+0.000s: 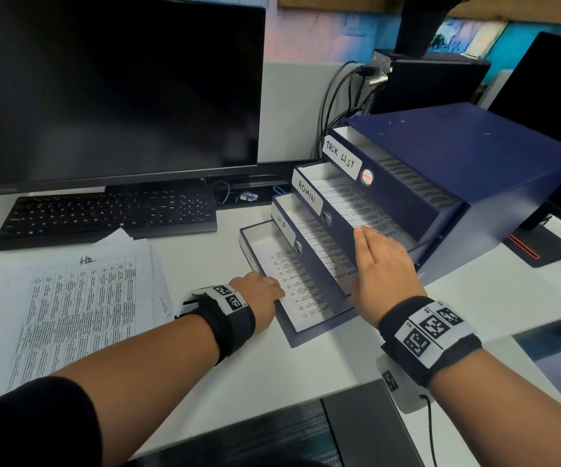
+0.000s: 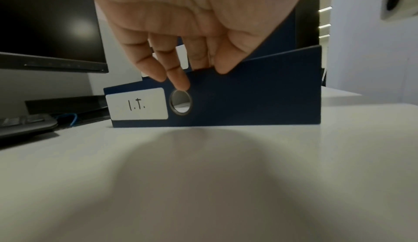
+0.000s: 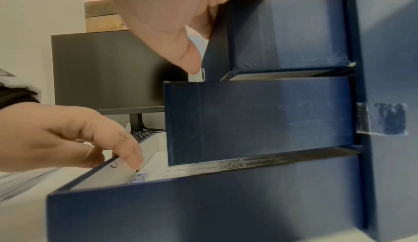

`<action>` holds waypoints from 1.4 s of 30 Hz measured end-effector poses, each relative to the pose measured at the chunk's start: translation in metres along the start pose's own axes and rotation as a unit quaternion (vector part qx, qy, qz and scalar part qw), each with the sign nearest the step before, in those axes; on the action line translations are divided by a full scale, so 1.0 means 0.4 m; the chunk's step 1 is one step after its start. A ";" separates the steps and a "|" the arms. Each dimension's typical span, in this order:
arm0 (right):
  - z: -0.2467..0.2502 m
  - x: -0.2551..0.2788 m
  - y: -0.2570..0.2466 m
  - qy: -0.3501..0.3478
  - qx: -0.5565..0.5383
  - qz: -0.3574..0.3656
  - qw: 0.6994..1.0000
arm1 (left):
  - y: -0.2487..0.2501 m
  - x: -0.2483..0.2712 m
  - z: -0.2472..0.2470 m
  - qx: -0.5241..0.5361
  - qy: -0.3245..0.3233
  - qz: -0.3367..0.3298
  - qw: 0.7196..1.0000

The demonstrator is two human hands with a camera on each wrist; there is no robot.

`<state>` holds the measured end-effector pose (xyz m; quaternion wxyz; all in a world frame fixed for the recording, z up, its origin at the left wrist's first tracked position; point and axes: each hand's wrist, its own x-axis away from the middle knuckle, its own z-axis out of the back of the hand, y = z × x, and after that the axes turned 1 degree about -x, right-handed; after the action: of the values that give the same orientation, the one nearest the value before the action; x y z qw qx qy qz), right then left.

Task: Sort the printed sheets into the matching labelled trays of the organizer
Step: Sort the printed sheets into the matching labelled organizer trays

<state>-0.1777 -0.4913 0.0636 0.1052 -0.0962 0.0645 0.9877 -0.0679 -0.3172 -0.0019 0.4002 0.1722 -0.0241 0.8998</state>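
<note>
A dark blue organizer (image 1: pixel 474 156) has its trays pulled out in steps, labelled TASK LIST (image 1: pixel 341 158), ADMIN (image 1: pixel 306 193), HR (image 1: pixel 282 225) and, lowest, I.T. (image 2: pixel 138 105). Each tray holds printed sheets. My left hand (image 1: pixel 262 291) grips the front wall of the I.T. tray (image 2: pixel 260 99), with fingers curled over its top edge onto the sheet (image 1: pixel 292 281) inside. My right hand (image 1: pixel 383 267) lies flat with straight fingers along the side of the ADMIN tray, its fingertips at that tray's sheet (image 1: pixel 350 207). A stack of printed sheets (image 1: pixel 83 311) with "HR" handwritten on top lies on the desk at left.
A black monitor (image 1: pixel 114 89) and keyboard (image 1: pixel 104 214) stand behind the stack. Cables (image 1: pixel 336 96) hang behind the organizer. A second monitor's base (image 1: pixel 538 244) sits to its right. The white desk's front edge (image 1: pixel 272 409) runs below my wrists.
</note>
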 end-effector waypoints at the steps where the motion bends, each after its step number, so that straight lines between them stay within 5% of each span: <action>1: -0.002 0.000 0.001 -0.004 0.004 -0.002 1.000 | -0.003 0.002 -0.001 -0.008 -0.006 -0.009 1.000; 9: 0.048 -0.019 -0.024 -0.059 -0.001 -0.033 0.998 | -0.088 0.074 0.009 0.117 0.082 0.008 0.990; 13: 0.072 -0.053 -0.128 -0.029 0.011 0.035 0.999 | -0.198 0.131 0.019 0.139 0.108 0.061 0.983; 16: 0.084 -0.074 -0.254 -0.039 -0.002 0.118 0.992 | -0.298 0.179 0.011 0.130 0.082 0.131 0.979; 24: -0.051 -0.116 -0.559 -0.212 -0.053 0.234 0.947 | -0.528 0.335 -0.026 0.074 -0.046 0.280 0.956; 34: -0.146 -0.109 -0.726 -0.317 -0.062 0.255 0.911 | -0.680 0.432 -0.096 0.119 -0.001 0.410 0.904; 42: -0.150 -0.102 -0.728 -0.316 -0.062 0.257 0.911 | -0.729 0.431 -0.107 0.201 0.030 0.442 0.874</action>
<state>-0.0637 -0.2257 -0.0176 -0.1432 0.2339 -0.0110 0.9616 0.0253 0.0112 -0.0127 -0.0816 0.1937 0.0956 0.9730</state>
